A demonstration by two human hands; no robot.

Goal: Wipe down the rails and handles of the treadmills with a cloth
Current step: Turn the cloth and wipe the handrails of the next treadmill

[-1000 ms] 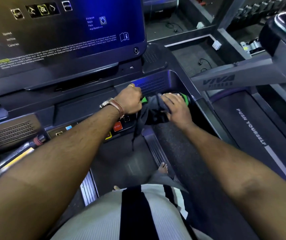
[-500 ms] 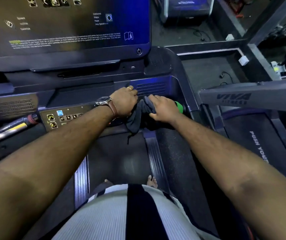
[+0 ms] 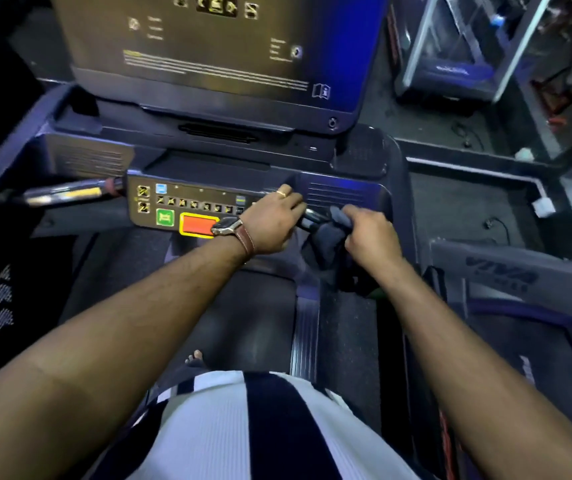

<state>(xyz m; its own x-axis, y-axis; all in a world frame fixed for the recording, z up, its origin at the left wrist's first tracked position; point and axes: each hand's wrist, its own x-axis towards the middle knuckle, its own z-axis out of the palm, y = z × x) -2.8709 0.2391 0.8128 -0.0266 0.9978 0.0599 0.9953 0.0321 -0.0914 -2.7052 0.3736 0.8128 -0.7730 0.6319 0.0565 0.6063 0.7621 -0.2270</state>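
Note:
I stand on a treadmill facing its console (image 3: 187, 202). My right hand (image 3: 371, 233) is closed on a dark grey cloth (image 3: 329, 244) wrapped over the short right handle (image 3: 314, 216) below the console. The cloth hangs down under my fist. My left hand (image 3: 274, 220), with a watch on the wrist and a ring, grips the same handle just left of the cloth. A short shiny stretch of the handle shows between my hands. The matching left handle (image 3: 66, 194) sticks out bare on the other side.
A large screen (image 3: 215, 53) rises above the console. The green and red buttons (image 3: 198, 223) lie close to my left wrist. The belt (image 3: 243, 306) and right side rail (image 3: 307, 334) run beneath me. A neighbouring treadmill's grey arm (image 3: 513, 271) stands to the right.
My view has swung left and down, bringing the console buttons and left handle into sight. Both hands stay on the right handle; the cloth now hangs lower under my right fist.

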